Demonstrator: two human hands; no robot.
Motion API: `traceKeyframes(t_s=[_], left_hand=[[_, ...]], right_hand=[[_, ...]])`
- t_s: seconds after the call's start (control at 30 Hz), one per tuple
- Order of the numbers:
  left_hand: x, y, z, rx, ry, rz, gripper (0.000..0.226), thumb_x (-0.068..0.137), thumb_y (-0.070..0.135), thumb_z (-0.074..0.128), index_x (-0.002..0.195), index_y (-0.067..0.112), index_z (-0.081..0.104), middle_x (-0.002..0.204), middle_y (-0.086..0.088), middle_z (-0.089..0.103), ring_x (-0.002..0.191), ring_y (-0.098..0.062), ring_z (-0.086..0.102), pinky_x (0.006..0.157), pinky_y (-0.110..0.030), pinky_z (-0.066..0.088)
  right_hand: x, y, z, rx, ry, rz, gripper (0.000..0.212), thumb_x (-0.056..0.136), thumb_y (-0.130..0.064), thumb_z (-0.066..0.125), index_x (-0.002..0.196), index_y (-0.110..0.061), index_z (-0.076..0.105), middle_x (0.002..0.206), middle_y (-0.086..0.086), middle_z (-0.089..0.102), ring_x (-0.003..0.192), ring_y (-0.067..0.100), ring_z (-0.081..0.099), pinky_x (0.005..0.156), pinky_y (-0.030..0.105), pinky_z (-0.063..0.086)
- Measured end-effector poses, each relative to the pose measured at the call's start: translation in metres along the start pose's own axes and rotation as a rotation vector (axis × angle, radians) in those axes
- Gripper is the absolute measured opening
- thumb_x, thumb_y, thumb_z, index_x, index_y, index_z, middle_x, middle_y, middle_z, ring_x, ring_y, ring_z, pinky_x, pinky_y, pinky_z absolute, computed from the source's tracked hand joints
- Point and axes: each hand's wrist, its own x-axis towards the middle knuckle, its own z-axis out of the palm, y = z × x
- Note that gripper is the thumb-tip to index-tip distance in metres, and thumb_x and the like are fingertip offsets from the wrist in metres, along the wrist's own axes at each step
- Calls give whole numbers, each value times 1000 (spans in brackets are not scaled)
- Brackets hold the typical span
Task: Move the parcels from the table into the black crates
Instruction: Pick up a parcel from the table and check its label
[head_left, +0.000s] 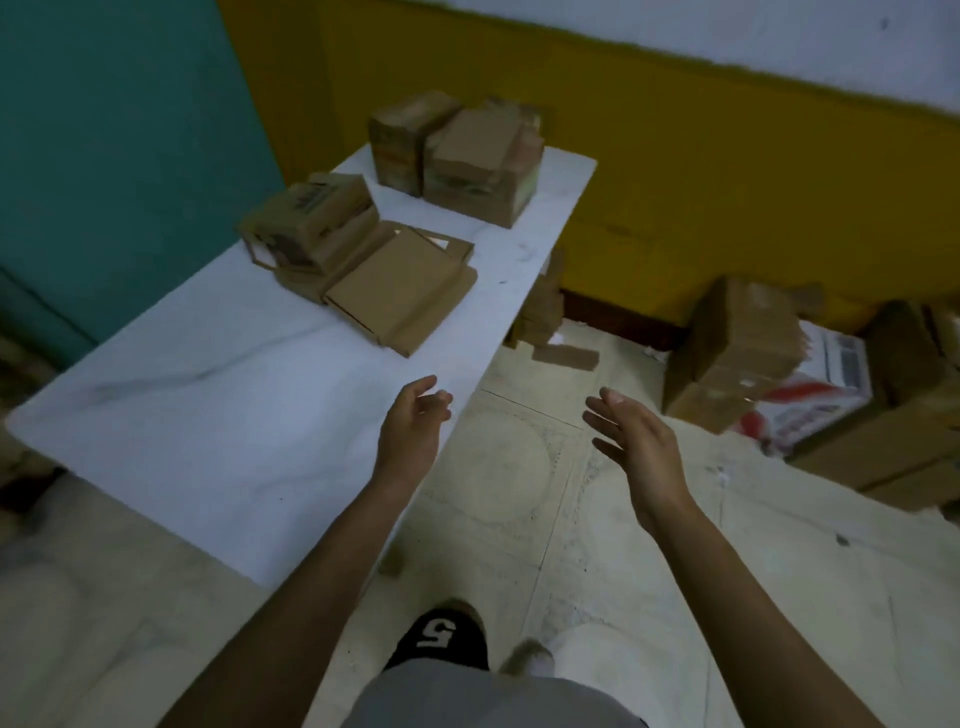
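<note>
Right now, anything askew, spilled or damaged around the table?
Yes. The near parcel pile on the table is slumped, with its boxes lying at mixed angles. Past the table's far edge, cartons lie tumbled on the floor by the yellow wall, and a loose cardboard piece lies flat on the tiles.

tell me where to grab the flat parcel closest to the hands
Probably by its two side edges, left hand and right hand one each, coming from the near end. The flat parcel lies broad and low on the table, and other parcels crowd its far left side.
</note>
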Motion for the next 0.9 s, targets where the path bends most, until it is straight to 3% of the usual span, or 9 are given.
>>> traceKeyframes(t_s=[0.13,0.3,0.43,0.6,0.77,0.9], left_hand=[[30,-4,3,-37,189,-46,18,98,21,49,114,27,53,117,-4,63,104,-19,61,92,-33,46],[85,-16,-5,39,364,-88,33,98,26,48,130,18,52,127,-6,57,118,-24,53,104,-44,42],[144,-21,-13,-11,501,-164,40,97,28,50,136,18,48,134,-5,52,122,-24,50,105,-42,40],[198,-19,-20,-111,608,-299,47,96,28,51,141,16,42,137,-8,51,121,-27,51,106,-44,40],[209,-10,-22,-34,677,-306,34,96,26,54,126,13,58,126,-8,60,110,-22,56,94,-33,43],[198,-7,-16,121,783,-235,39,89,36,62,122,15,61,119,-4,65,106,-21,60,86,-28,43]], right_hand=[[63,-10,13,-51,-156,4,20,96,-34,53,112,-25,62,117,-1,67,108,13,64,95,33,48],[146,-16,58,-210,-302,-3,20,93,-32,60,111,-23,65,116,0,66,107,15,62,86,28,48],[214,-24,92,-285,-360,-10,36,91,-27,64,124,-13,61,116,-1,63,112,15,59,96,32,47],[294,-43,151,-459,-414,-39,42,93,-22,61,132,-9,53,112,0,62,106,16,57,98,35,47],[334,-42,197,-612,-550,-60,43,94,-26,57,136,-16,50,119,-5,57,109,14,53,87,25,38],[346,-32,208,-645,-519,-137,38,90,-41,59,118,-15,61,110,0,64,107,20,59,86,29,44]])
